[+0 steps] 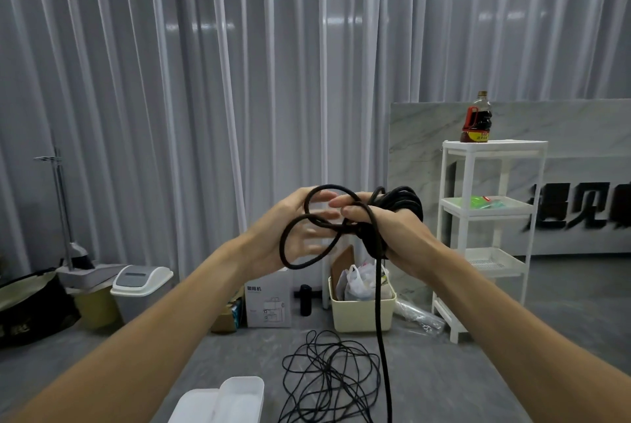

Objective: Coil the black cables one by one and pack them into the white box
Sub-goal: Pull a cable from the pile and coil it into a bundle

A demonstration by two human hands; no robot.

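My right hand (392, 238) grips a thick black cable (403, 204), coiled in a bundle around and above the hand. A free loop of that cable (300, 235) swings out to the left in front of my left hand (290, 231), whose fingers are straight and blurred, touching the loop. One strand hangs straight down from my right hand to the bottom of the view. A thin black cable (327, 378) lies in a loose tangle on the grey floor below. The white box (225, 402) stands at the bottom edge, left of the tangle.
Along the curtain stand a lidded grey bin (141, 289), a white carton (269, 303), a cream tub (362, 313) with plastic bags, and a white shelf rack (488, 235) carrying a dark bottle (476, 119). A black bag (30, 310) sits at far left.
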